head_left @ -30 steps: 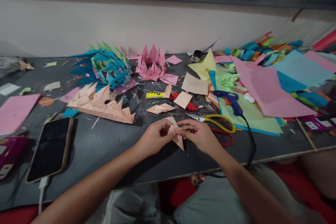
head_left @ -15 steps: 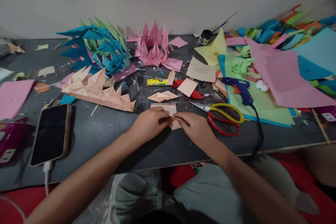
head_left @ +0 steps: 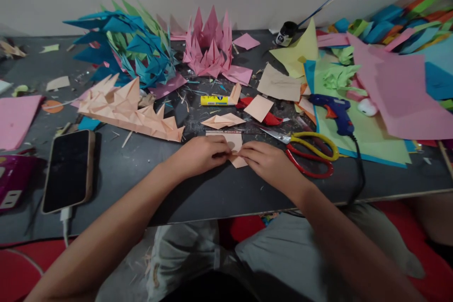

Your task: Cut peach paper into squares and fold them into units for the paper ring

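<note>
A small peach paper piece (head_left: 239,161) lies on the dark table between my hands. My left hand (head_left: 208,155) pinches its left side, and my right hand (head_left: 261,159) has its fingers closed on the right side. Just behind them is a peach paper square (head_left: 230,139) with a ruler (head_left: 226,132) along its far edge. Beyond the ruler lies a folded peach piece (head_left: 222,120). Scissors (head_left: 311,146) with yellow and red handles rest to the right of my right hand.
A peach spiked strip (head_left: 130,111) and a phone (head_left: 69,170) lie left. Blue-green (head_left: 145,56) and pink folded crowns (head_left: 210,52) stand behind. A glue stick (head_left: 215,100), a blue glue gun (head_left: 332,108), coloured sheets (head_left: 392,89) and a black jar (head_left: 286,34) are also there.
The camera view has shifted slightly, so the table items appear higher. My right hand's fingers lie flatter and closer together at the paper; my left hand stays at its left side.
</note>
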A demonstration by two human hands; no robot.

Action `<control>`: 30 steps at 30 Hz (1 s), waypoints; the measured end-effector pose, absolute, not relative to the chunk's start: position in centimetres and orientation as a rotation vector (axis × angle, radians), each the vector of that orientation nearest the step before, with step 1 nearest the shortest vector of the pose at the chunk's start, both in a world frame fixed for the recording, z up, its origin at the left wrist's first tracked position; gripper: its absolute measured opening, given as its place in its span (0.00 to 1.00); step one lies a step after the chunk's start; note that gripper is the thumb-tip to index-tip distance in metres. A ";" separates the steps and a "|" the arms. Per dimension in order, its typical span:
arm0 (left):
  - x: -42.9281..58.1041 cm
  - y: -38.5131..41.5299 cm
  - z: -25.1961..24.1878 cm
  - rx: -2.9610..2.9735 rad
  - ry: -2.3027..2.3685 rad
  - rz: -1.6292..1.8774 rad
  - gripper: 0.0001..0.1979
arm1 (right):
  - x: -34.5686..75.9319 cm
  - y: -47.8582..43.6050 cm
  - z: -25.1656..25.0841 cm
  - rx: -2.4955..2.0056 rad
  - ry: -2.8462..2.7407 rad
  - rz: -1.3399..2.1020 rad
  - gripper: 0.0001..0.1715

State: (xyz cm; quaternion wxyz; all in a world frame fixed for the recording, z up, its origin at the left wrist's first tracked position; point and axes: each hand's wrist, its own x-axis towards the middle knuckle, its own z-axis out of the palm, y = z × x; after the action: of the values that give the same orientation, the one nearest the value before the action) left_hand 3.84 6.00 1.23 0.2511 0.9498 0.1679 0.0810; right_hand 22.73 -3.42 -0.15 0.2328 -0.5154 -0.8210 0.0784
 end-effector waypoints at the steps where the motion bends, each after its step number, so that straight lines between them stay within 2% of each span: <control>1: 3.8 6.0 1.2 2.613 0.444 0.207 0.07 | 22.8 -3.4 -0.1 -1.413 -2.287 0.193 0.14; 12: 3.9 4.7 2.4 2.915 0.508 -0.009 0.10 | 22.8 -3.3 0.1 -1.421 -2.382 0.196 0.17; 19: 3.7 3.2 3.4 2.859 0.853 -0.146 0.13 | 22.7 -3.6 0.1 -1.446 -2.343 0.260 0.17; 24: 3.8 3.1 3.7 2.791 0.966 -0.144 0.13 | 22.1 -3.9 0.2 -1.637 -2.221 0.206 0.17; 30: 3.8 3.1 3.2 2.794 0.939 -0.086 0.14 | 23.0 -4.0 0.5 -1.727 -2.099 0.298 0.17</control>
State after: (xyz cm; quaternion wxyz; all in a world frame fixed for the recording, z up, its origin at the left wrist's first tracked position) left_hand 3.75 3.11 3.19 0.0961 0.9432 0.3168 -0.0291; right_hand 23.02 -3.96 0.51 0.2021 -0.6185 -0.7518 0.1066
